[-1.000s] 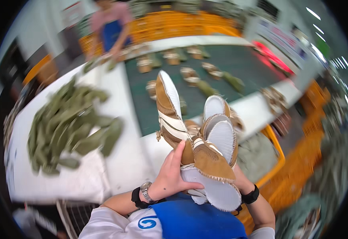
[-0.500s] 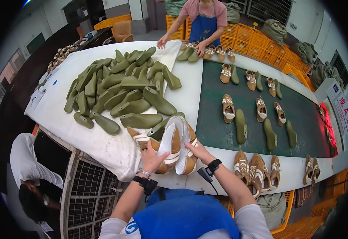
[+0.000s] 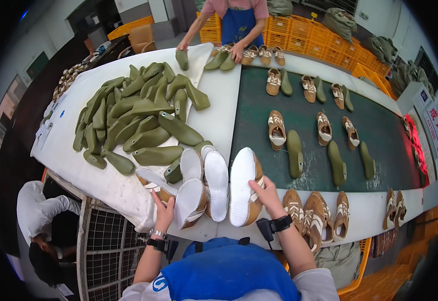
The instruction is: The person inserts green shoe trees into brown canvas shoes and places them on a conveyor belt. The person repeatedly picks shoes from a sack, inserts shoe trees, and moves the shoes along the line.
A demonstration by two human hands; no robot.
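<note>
My right hand point(image 3: 268, 196) grips a brown suede shoe upper point(image 3: 243, 186), its white stitched bottom facing up. Fingers apart, my left hand point(image 3: 163, 213) rests against another upper point(image 3: 154, 186) at the edge of the white cloth. Between my hands stand more tan uppers, one with its white bottom point(image 3: 216, 180) showing and another tilted beside it point(image 3: 190, 201). Just beyond lies a large heap of olive-green shoe lasts point(image 3: 128, 120), several overlapping.
On the green belt point(image 3: 309, 165), shoes are set out beside green lasts. More shoes point(image 3: 311, 215) line the near ledge. Across the table a person in a blue apron point(image 3: 239, 27) touches lasts. Another person point(image 3: 41, 210) bends at lower left beside a wire cage point(image 3: 111, 241).
My right hand has drawn one upper to the right, turning its white bottom upward. My left hand has shifted left from the bunch. The person opposite has picked up a last.
</note>
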